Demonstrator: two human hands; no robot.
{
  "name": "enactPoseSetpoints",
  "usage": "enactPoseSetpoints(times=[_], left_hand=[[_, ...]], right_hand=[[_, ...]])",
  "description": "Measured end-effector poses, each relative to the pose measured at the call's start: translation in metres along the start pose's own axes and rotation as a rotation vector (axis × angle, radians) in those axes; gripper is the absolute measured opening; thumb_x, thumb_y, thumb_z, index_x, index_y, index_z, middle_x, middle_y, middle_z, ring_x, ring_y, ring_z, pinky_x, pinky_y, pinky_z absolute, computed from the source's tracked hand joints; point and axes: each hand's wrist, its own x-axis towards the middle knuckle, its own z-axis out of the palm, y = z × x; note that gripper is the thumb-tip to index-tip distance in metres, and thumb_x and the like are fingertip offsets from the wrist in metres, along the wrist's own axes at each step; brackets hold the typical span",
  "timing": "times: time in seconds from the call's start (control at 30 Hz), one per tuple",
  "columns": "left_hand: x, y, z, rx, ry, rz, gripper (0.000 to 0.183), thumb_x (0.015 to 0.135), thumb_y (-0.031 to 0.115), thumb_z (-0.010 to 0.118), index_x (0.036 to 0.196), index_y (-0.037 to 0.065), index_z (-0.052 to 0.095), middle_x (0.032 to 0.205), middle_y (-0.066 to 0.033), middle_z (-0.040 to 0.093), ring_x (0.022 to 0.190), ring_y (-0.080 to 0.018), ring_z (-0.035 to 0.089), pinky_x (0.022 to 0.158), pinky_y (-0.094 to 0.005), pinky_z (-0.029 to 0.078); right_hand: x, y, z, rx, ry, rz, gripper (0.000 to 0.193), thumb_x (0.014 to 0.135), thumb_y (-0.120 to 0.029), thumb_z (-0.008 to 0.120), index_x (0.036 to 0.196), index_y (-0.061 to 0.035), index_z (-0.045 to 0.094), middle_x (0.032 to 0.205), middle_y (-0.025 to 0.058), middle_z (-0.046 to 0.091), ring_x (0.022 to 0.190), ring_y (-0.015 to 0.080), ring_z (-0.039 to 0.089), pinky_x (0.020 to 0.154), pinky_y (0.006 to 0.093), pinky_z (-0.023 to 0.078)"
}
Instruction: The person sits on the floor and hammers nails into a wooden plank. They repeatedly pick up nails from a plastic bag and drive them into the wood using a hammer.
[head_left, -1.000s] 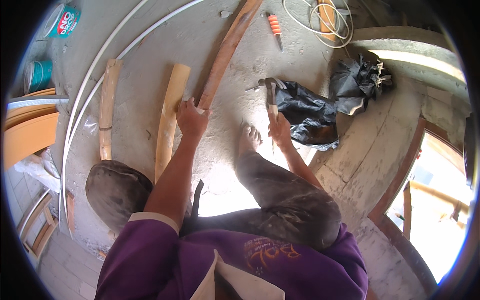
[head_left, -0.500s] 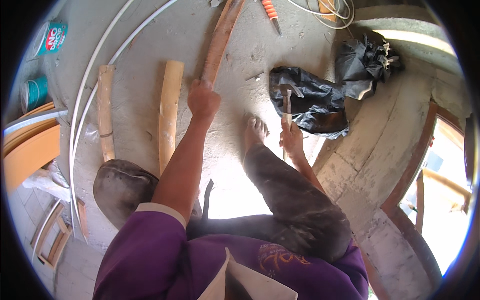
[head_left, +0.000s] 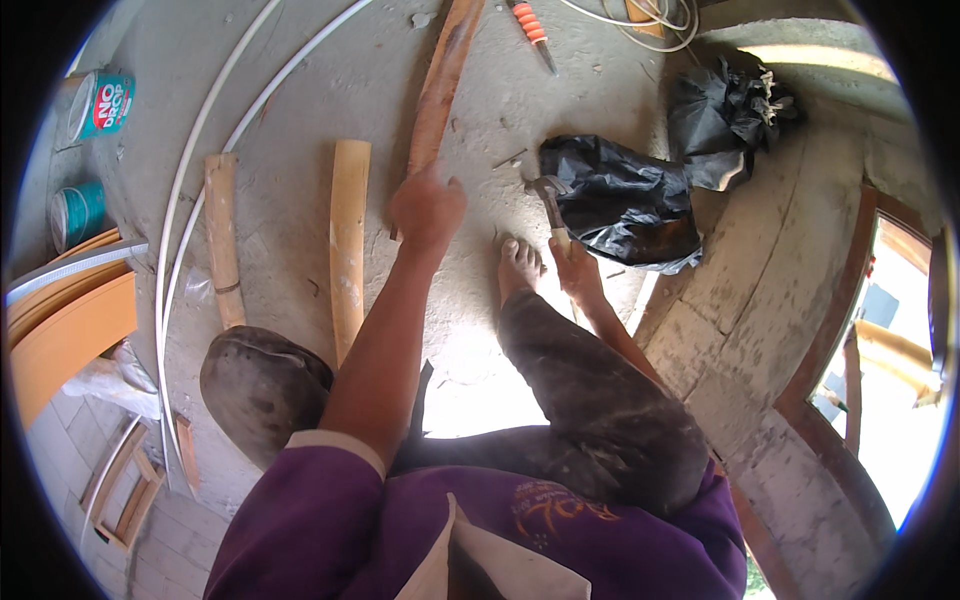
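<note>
Fingers of left hand (head_left: pixel 428 205) over reddish plank (head_left: pixel 440 85), grip unclear; right hand (head_left: pixel 577 270) around hammer (head_left: pixel 549 205) handle, partly hidden.

Concrete floor (head_left: pixel 300 110) w/ wood pieces (head_left: pixel 349 240), black bags (head_left: pixel 620 200), screwdriver (head_left: pixel 530 28).

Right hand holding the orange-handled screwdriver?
No, the right hand grips a hammer by the black plastic bag; the screwdriver lies untouched farther off on the floor.
</note>
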Motion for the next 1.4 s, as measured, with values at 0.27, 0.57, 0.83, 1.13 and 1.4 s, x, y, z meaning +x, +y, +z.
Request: enactPoseSetpoints(times=[0.27,0.57,0.83,1.13,1.4], left_hand=[[0.055,0.04,0.085,0.213,-0.365,0.378,0.022,0.081,0.01,0.059,0.1,0.004,0.067,0.101,-0.0192,0.067,0.099,-0.0342,0.065,0.085,-0.0431,0.052],[0.066,0.04,0.087,0.266,-0.366,0.452,0.013,0.077,0.009,0.062,0.084,0.006,0.072,0.094,-0.0164,0.069,0.094,-0.0319,0.067,0.08,-0.0423,0.054],[0.063,0.047,0.1,0.331,-0.317,0.618,0.012,0.077,0.008,0.062,0.083,0.007,0.072,0.092,-0.0151,0.07,0.092,-0.0302,0.068,0.078,-0.041,0.055],[0.062,0.027,0.097,0.314,-0.361,0.58,0.014,0.072,0.009,0.064,0.082,0.005,0.072,0.096,-0.0194,0.069,0.094,-0.0329,0.068,0.081,-0.0412,0.055],[0.111,0.035,-0.024,-0.21,-0.425,0.317,0.021,0.077,0.015,0.067,0.089,-0.002,0.071,0.079,-0.013,0.069,0.073,-0.0209,0.067,0.068,-0.032,0.054]], right_hand=[[-0.011,0.016,-0.007,-0.044,-0.092,0.134,0.058,0.094,-0.053,0.05,0.087,0.0043,0.056,0.063,0.0186,0.06,0.049,0.0257,0.061,0.047,0.0375,0.048],[-0.018,-0.01,-0.016,-0.067,-0.08,0.166,0.059,0.094,-0.055,0.047,0.09,0.0035,0.059,0.077,0.0282,0.064,0.078,0.0449,0.065,0.069,0.0485,0.05],[-0.017,0.005,-0.01,-0.101,-0.059,0.084,0.054,0.094,-0.051,0.051,0.089,0.0031,0.056,0.08,0.0295,0.063,0.079,0.0479,0.063,0.066,0.0506,0.05],[-0.008,0.018,-0.001,-0.166,-0.068,0.046,0.059,0.094,-0.056,0.047,0.09,0.0024,0.055,0.081,0.0315,0.063,0.082,0.0498,0.062,0.07,0.0538,0.049],[-0.002,0.066,0.007,-0.396,0.096,-0.431,0.024,0.096,-0.027,0.056,0.109,-0.0081,0.057,0.08,0.0236,0.058,0.06,0.0408,0.062,0.045,0.0469,0.049]])
